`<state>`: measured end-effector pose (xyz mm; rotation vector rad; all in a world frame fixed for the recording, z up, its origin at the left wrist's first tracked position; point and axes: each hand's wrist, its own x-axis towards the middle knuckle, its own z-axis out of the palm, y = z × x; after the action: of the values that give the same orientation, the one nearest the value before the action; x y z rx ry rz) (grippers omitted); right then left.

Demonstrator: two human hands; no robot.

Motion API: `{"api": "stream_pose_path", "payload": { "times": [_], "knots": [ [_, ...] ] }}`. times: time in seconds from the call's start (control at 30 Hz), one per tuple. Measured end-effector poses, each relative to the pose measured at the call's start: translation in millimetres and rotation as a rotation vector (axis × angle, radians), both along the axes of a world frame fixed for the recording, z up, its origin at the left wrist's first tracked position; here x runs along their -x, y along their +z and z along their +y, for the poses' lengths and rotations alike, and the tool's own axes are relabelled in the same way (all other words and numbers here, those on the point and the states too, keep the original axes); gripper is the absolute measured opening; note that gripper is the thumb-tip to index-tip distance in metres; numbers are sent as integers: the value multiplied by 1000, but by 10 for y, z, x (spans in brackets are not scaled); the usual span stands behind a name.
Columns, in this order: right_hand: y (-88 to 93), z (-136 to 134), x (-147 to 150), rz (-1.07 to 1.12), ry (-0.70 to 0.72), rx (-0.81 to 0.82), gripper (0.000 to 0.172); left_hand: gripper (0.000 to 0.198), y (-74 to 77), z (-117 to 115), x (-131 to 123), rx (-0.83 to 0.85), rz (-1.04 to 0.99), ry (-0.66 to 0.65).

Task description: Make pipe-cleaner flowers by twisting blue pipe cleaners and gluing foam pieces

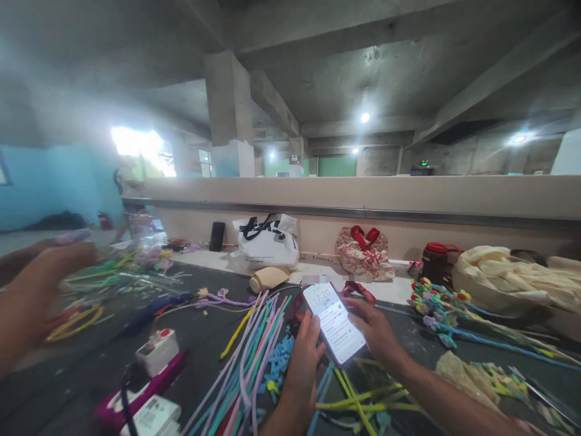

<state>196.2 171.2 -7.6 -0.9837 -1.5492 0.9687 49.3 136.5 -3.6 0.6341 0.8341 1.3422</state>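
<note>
A lit smartphone [334,324] showing 17:20 is held between both of my hands above the dark table. My left hand [305,351] grips its left edge, with the thumb along the side. Around its right edge are the fingers of my right hand [374,327]. Beneath my left forearm and beside it lies a bundle of pastel fuzzy stems [247,369], next to a heap of small blue pieces [280,358]. Yellow fuzzy stems [358,399] cross the table under the phone.
At left, a co-worker's hands [59,266] are over more stems. A magenta power strip [113,393] holds white plugs. Behind stand a white bag [265,242], a red-patterned bag [363,254] and a dark red-lidded bottle [433,266]. Fuzzy flowers [433,303] lie right.
</note>
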Motion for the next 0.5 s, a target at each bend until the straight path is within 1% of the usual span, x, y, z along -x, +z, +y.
{"api": "stream_pose_path", "payload": {
  "times": [0.1, 0.27, 0.4, 0.5],
  "knots": [
    [5, -8, -2, 7, -4, 1, 32, 48, 21, 6, 2, 18, 8, -2],
    [-4, -6, -17, -3, -3, -44, 31, 53, 49, -24, -6, 30, 21, 24],
    [-10, 1, -20, 14, -11, -31, 31, 51, 19, -20, -12, -20, 15, 21],
    [0, -8, -16, 25, 13, -33, 32, 51, -6, 3, -13, -4, 47, 44]
  ]
}}
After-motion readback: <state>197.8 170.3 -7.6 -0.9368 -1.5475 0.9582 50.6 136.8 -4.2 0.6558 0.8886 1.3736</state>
